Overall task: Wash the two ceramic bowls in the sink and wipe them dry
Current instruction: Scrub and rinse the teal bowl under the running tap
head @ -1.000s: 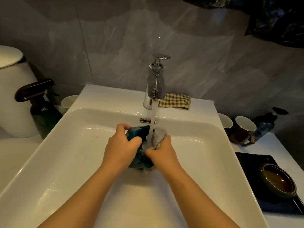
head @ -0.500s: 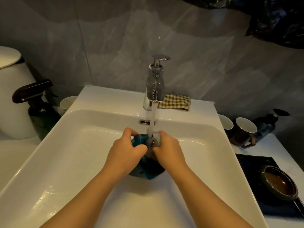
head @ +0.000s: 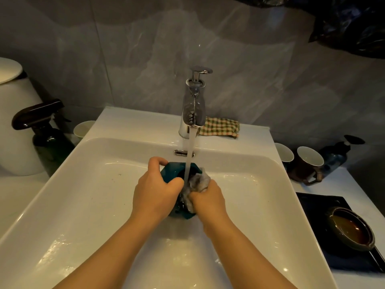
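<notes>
Sink (head: 83,195): white glazed basin, rectangular with rounded corners, smooth and wet, with droplets and sheen on the floor in front of the tap.
Tap (head: 192,109): polished chrome, upright column with a flat lever on top; a clear water stream (head: 190,151) falls straight down from its spout.
Teal bowl (head: 175,174): glossy ceramic with an angular, faceted rim, directly below the tap, inside the sink and under the stream. It is tipped up on its edge, with the rim running from the tap side toward the person and the dark hollow turned to the right.
Left hand (head: 156,190): grips the teal bowl, fingers curled over its far rim and thumb pressed on its near side.
Right hand (head: 208,200): clenched round a grey rag (head: 200,181), crumpled, soaked and rough-looking, which is pushed against the bowl where the water lands.
Brown bowl (head: 352,228): thick glazed ceramic, oval, olive rim and shiny brown inside, mouth up, well right of the tap and nearer the person. Its long axis slants from the tap side away to the right; it sits on a dark flat tray (head: 312,205).
Checked cloth (head: 221,127): woven green-and-cream fabric, folded, just right of the tap base.
Mugs (head: 308,163): brown outside, white inside, right of the tap.
Spray bottle (head: 45,132): dark glass with a black trigger head, left of the tap.
</notes>
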